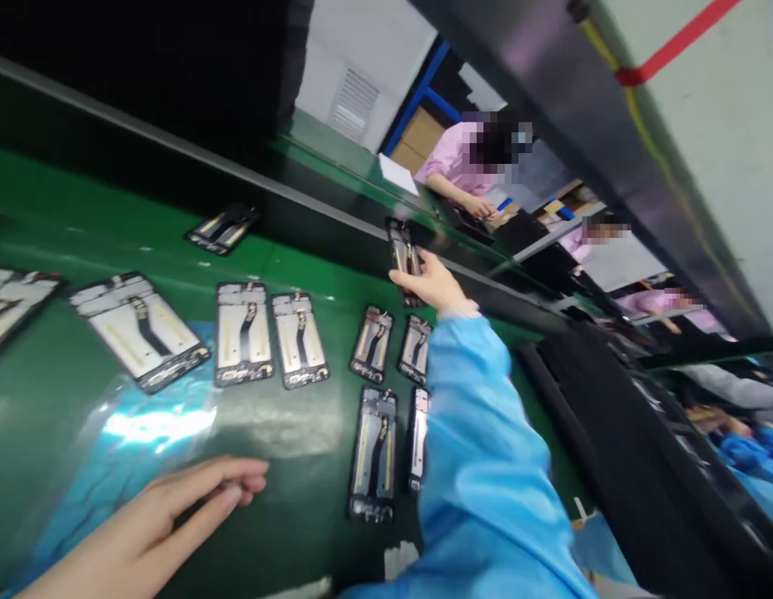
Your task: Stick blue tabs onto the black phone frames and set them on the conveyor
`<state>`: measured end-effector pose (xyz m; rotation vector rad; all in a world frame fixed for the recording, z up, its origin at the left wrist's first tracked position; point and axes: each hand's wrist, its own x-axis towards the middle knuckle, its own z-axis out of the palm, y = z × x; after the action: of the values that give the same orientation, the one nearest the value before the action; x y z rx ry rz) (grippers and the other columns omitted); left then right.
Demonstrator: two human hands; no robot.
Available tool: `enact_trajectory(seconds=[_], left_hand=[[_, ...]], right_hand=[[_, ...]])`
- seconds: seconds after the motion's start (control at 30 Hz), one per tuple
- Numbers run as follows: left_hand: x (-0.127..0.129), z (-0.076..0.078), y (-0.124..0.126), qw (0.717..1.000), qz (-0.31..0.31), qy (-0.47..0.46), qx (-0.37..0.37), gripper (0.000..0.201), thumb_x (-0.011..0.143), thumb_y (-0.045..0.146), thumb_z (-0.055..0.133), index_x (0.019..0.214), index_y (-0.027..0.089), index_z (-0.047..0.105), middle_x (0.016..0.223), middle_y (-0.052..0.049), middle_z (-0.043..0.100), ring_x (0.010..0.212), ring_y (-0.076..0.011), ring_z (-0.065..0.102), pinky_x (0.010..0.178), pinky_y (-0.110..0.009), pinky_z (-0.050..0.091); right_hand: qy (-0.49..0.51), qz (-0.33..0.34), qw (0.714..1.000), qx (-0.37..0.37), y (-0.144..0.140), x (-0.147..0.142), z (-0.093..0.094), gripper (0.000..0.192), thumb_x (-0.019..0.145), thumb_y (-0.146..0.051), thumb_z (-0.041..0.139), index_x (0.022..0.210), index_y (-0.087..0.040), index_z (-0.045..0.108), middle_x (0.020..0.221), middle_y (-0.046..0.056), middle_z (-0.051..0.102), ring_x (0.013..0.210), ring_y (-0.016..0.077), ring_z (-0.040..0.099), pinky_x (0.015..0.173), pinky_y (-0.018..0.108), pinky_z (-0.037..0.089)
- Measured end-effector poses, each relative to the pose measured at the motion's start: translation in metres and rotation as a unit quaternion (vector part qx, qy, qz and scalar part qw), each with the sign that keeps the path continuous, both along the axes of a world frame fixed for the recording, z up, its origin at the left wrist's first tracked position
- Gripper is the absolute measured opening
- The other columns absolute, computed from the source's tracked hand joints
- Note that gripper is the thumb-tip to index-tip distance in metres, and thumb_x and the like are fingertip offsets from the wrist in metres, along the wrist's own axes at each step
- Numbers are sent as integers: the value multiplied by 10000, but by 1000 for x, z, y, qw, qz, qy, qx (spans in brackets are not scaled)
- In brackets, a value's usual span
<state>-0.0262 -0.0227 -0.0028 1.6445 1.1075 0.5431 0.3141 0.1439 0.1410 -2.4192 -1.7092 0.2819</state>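
My right hand (431,285) reaches out at about 12 o'clock, blue sleeve (479,433) covering the arm, and its grip is closed on the lower end of one phone frame (403,254), fingers wrapped round its edge. That held frame sits at the far edge of the green bench (61,391), against the dark rail (174,158) that runs along it. My left hand (174,516) lies at about 8 o'clock, fingers straight and together, flat just above or on the bench surface; its grip holds nothing, and I cannot tell whether the fingertips touch the bench. More phone frames lie face-open on the bench: two side by side (270,333) at 10 o'clock, a larger-looking one (140,329) to their left, one alone (224,229) near the rail, a small pair (392,345) just below my right hand, and another pair (377,453) beside my sleeve, partly hidden by it. At 2 o'clock, well apart, co-workers in pink tops (452,166) sit along the same line. The view is tilted and somewhat blurred.
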Motion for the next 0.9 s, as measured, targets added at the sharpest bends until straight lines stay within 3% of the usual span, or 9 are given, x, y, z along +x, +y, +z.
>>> enact_trajectory(seconds=[0.07, 0.13, 0.23, 0.33, 0.43, 0.5, 0.57, 0.73, 0.9], left_hand=[[-11, 22, 9, 999, -41, -8, 7, 339, 880, 469, 491, 1114, 307, 676, 1033, -1, 737, 918, -201, 698, 826, -239, 554], [-29, 39, 21, 999, -31, 11, 38, 330, 898, 462, 469, 1098, 292, 669, 1040, 8, 731, 945, -184, 684, 858, -232, 529], [-60, 48, 39, 990, -1, 98, 104, 362, 913, 462, 441, 1144, 257, 630, 1101, -2, 704, 1006, -199, 647, 907, -294, 497], [-86, 40, 46, 969, -56, 177, 161, 416, 920, 466, 426, 1211, 218, 591, 1229, -40, 646, 1106, -229, 600, 983, -360, 445], [-95, 22, 43, 940, -143, 205, 231, 569, 859, 552, 507, 1303, 197, 535, 1384, -82, 530, 1281, -273, 466, 1070, -399, 361], [-95, 8, 39, 924, -159, 227, 263, 699, 833, 588, 532, 1383, 165, 449, 1457, -111, 436, 1347, -287, 378, 1103, -413, 309], [-91, -3, 37, 914, -151, 239, 291, 749, 832, 598, 529, 1410, 138, 405, 1474, -132, 402, 1359, -297, 354, 1111, -426, 285], [-86, -14, 40, 915, -125, 218, 316, 626, 847, 553, 546, 1338, 168, 496, 1386, -122, 519, 1288, -281, 437, 1052, -395, 334], [-82, -10, 43, 927, -85, 203, 303, 419, 867, 454, 566, 1176, 175, 611, 1215, -104, 636, 1207, -255, 512, 986, -363, 379]], right_hand=[[47, 127, 991, 10, -65, -31, -7, 898, 704, -524, 670, 1425, -131, 304, 1288, 148, 537, 1113, 262, 576, 960, 396, 457], [60, 216, 974, -27, -138, -68, -29, 942, 684, -522, 677, 1449, -154, 269, 1314, 154, 509, 1151, 293, 551, 962, 416, 467], [23, 186, 979, -76, -223, -115, -75, 902, 740, -480, 628, 1466, -142, 212, 1182, 158, 558, 1017, 291, 616, 833, 413, 539], [-32, 107, 993, -47, -257, -143, -113, 813, 790, -461, 586, 1435, -90, 257, 1127, 181, 551, 1000, 310, 611, 768, 414, 554], [-61, 98, 993, 9, -257, -151, -123, 833, 789, -550, 587, 1410, -78, 297, 1152, 208, 539, 1042, 335, 580, 784, 434, 542], [-63, 132, 988, 52, -250, -152, -114, 819, 788, -586, 575, 1393, -90, 331, 1202, 214, 526, 1106, 342, 540, 847, 451, 518], [-38, 189, 978, 86, -241, -157, -100, 681, 846, -528, 532, 1360, -105, 384, 1207, 191, 545, 1133, 308, 525, 902, 433, 493], [67, 318, 942, 81, -198, -189, -82, 260, 926, -258, 467, 1133, -161, 591, 989, 88, 655, 961, 205, 595, 860, 327, 489], [80, 374, 924, 3, -150, -221, -84, 201, 914, -193, 479, 997, -165, 660, 971, 69, 672, 942, 189, 607, 857, 297, 476]])
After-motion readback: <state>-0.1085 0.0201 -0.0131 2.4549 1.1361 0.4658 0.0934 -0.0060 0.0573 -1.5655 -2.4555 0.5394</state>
